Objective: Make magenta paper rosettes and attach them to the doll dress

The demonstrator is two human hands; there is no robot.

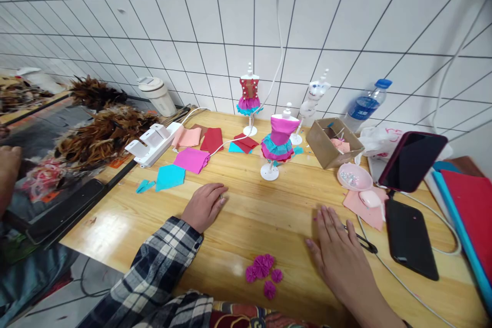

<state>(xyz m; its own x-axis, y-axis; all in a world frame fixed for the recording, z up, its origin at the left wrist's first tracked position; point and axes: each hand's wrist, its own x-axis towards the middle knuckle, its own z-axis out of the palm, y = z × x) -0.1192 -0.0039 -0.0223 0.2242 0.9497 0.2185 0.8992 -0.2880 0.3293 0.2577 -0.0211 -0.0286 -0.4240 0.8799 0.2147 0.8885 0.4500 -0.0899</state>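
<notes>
The right hand point(336, 246) is lying palm down with fingers loosely spread, beside a black-handled pair of scissors point(368, 244) at lower right. The left hand point(203, 207) is curling loosely on the wooden table point(238, 225); whether its fingertips are pinching anything, one cannot tell. Between the hands, at bottom centre, the magenta fabric rosettes point(262, 267) are sitting near the plaid sleeve point(169, 246). Careful handling is likely calling for a light pinch at the edges, keeping the pleats from crushing and the cuff from dragging them
</notes>
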